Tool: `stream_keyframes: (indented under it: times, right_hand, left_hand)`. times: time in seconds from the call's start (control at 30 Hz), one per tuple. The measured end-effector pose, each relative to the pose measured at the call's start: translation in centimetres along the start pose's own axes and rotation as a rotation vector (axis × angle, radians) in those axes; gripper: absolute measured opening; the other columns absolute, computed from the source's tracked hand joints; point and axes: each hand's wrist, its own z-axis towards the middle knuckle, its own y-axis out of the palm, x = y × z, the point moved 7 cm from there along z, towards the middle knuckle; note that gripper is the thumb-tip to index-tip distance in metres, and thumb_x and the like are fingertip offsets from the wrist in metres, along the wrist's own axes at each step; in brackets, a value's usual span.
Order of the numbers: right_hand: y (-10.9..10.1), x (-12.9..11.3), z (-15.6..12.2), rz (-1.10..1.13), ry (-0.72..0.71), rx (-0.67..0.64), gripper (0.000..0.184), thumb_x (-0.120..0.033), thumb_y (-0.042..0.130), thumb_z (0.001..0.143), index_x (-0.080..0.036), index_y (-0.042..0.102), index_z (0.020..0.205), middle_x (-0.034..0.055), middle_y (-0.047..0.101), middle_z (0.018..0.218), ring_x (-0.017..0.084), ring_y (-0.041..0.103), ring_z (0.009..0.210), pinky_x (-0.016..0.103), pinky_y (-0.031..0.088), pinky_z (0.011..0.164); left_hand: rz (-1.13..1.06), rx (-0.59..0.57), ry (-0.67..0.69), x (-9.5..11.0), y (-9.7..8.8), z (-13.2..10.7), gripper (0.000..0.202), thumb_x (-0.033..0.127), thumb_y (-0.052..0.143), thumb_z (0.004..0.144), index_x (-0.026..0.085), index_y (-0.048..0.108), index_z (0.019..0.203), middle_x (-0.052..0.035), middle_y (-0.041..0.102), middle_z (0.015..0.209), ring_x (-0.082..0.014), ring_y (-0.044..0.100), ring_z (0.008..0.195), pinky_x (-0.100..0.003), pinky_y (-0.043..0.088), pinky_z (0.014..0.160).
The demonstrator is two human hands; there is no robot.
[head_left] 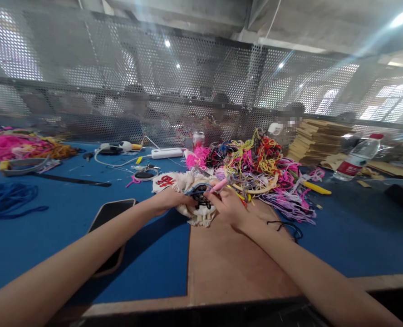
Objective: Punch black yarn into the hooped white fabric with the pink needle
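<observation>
A small round embroidery hoop (199, 219) carries white, frayed cloth, with dark yarn stitches in its middle. My left hand (172, 199) is closed on the hoop's left side, with the thumb on the dark yarn. In my right hand (231, 206) is a pink punch needle (219, 185), tilted over the right side of the hoop; its tip is hidden by my fingers. Blue-grey yarn (199, 186) crosses the top of the work. Just behind my left hand lies white cloth with a red pattern (164, 182).
A tangled heap of coloured yarn (256, 159) lies behind the hoop. A phone (115, 211) rests left, near blue yarn (9, 197). Right are a water bottle (358, 156) and stacked cardboard (315, 141). A power strip (167, 153) and can (198, 140) stand before a perforated metal screen (188, 68).
</observation>
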Motion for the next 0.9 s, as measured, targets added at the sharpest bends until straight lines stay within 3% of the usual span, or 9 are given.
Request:
stream_keyframes:
  times: [0.17,0.67,0.8,0.9]
  right_hand:
    - [-0.29,0.15,-0.20,0.050,0.004,0.007,0.022,-0.032,0.037,0.088,-0.019,0.049,0.075,0.0029,0.056,0.073,0.016,0.055,0.067,0.028,0.042,0.064]
    - [-0.29,0.44,-0.39,0.071,0.018,0.023,0.017,-0.034,0.035,0.089,-0.021,0.046,0.090,0.0030,0.057,0.081,0.016,0.058,0.070,0.027,0.044,0.062]
    - [-0.34,0.21,-0.47,0.040,-0.047,0.039,0.015,-0.032,0.039,0.088,-0.022,0.048,0.092,0.0031,0.058,0.084,0.016,0.058,0.074,0.028,0.044,0.066]
    - [-0.28,-0.03,-0.51,-0.010,-0.107,0.050,0.015,-0.033,0.045,0.085,-0.022,0.054,0.082,0.0026,0.060,0.079,0.017,0.056,0.073,0.029,0.042,0.068]
  left_hand:
    - [-0.004,-0.011,0.092,0.59,0.19,0.09,0.035,0.018,0.067,0.054,0.017,0.062,0.089,-0.0027,0.069,0.089,-0.0181,0.063,0.078,-0.030,0.050,0.075]
    - [0.075,0.036,0.042,0.55,-0.11,-0.16,0.034,0.021,0.067,0.054,0.017,0.063,0.087,-0.0024,0.069,0.089,-0.0192,0.063,0.081,-0.028,0.050,0.074]
    - [0.057,0.018,0.064,0.55,-0.06,-0.05,0.037,0.022,0.068,0.054,0.017,0.063,0.090,-0.0022,0.069,0.090,-0.0189,0.063,0.082,-0.027,0.049,0.076]
    - [0.072,0.036,0.041,0.50,-0.05,-0.11,0.032,0.021,0.067,0.054,0.017,0.064,0.086,-0.0023,0.069,0.085,-0.0199,0.063,0.080,-0.028,0.049,0.075]
